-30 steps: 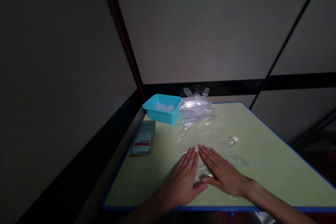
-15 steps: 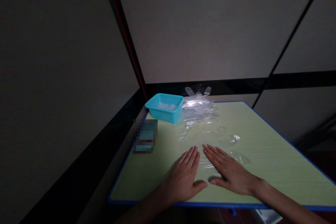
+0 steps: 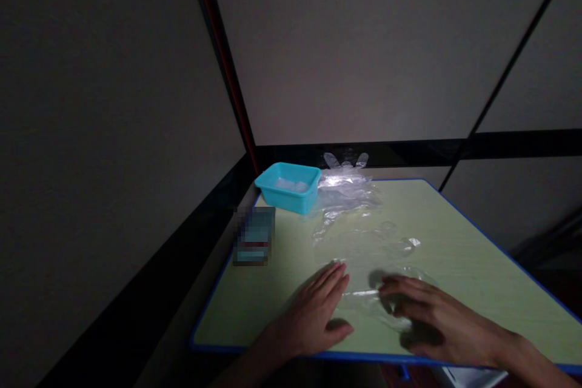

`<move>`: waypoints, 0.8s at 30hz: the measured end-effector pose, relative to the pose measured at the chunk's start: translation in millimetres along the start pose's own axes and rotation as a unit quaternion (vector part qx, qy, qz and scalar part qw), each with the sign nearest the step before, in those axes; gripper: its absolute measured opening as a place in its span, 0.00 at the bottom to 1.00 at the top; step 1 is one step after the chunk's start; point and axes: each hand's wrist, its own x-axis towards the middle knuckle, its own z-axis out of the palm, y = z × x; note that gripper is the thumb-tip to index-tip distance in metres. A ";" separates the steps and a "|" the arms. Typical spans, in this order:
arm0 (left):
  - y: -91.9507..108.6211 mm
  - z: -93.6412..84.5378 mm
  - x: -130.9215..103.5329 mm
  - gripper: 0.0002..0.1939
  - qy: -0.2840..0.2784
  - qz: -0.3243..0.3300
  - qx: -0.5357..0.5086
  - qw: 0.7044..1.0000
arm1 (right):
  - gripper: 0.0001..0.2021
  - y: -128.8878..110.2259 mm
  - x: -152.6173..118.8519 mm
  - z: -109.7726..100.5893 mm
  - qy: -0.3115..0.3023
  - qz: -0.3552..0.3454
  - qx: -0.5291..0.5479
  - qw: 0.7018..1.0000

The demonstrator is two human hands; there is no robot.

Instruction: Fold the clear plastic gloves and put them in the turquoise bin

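your left hand [image 3: 313, 314] lies flat and open, palm down, on the light green table [image 3: 477, 279], fingers together and pointing toward about 1 o'clock, thumb spread to the right. your right hand [image 3: 430, 315] sits just to its right, at 3 o'clock from it, with the fingers curled and raised a little off the surface, fingertips pointing left toward 9 o'clock; it is not closed around anything, though its fingertips touch a clear plastic glove [image 3: 364, 297] that lies flat between the two hands. the glove is see-through and hard to trace in the dim light, so you cannot tell exactly where its edges run, but a bright crease of it shows between your fingertips. more clear plastic gloves [image 3: 359, 218] lie scattered up the middle of the table toward 12 o'clock, ending in a loose pile [image 3: 343, 185] at the far edge, where some glove fingers stick up against the dark wall band. just left of that pile, at about 11 o'clock from your hands, stands a turquoise plastic tub [image 3: 288, 187] with something pale and clear inside. at 10 o'clock from your left hand, near the table's left edge, lies a small blurred-out packet [image 3: 253, 235]. the table has a blue rim.
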 end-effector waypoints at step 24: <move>1.3 -23.7 5.7 0.10 0.117 -0.040 -0.095 0.988 | 0.07 -20.2 -1.8 -54.2 0.079 0.143 0.232 0.959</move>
